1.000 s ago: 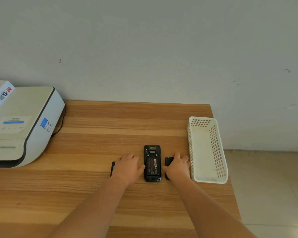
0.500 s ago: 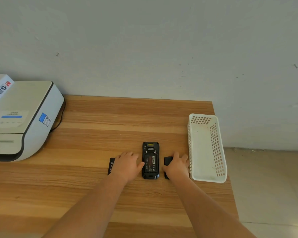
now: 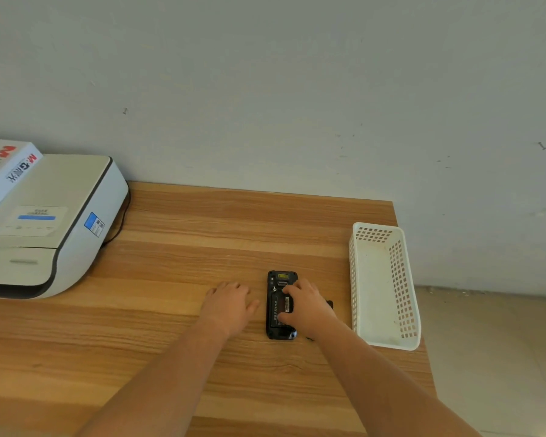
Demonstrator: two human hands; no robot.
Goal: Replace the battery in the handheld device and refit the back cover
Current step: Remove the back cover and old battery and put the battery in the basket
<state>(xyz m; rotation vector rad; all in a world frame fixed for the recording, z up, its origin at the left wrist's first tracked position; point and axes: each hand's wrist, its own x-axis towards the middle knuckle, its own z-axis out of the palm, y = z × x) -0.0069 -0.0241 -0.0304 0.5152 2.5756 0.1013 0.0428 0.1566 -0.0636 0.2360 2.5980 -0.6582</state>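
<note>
While the device [image 3: 281, 305] lies face down on the table [image 3: 202, 234] with its back open, the right hand [image 3: 308, 307] curls its fingers over the battery bay, perhaps gripping the battery there. The left hand [image 3: 229, 307] rests flat, fingers spread, just left. A dark piece [image 3: 329, 303], probably the cover, lies right of the device, so refitting remains.

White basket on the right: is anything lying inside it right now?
No. The white basket shows only its bare pale floor, and the handheld device lies on the table to its left.
</note>
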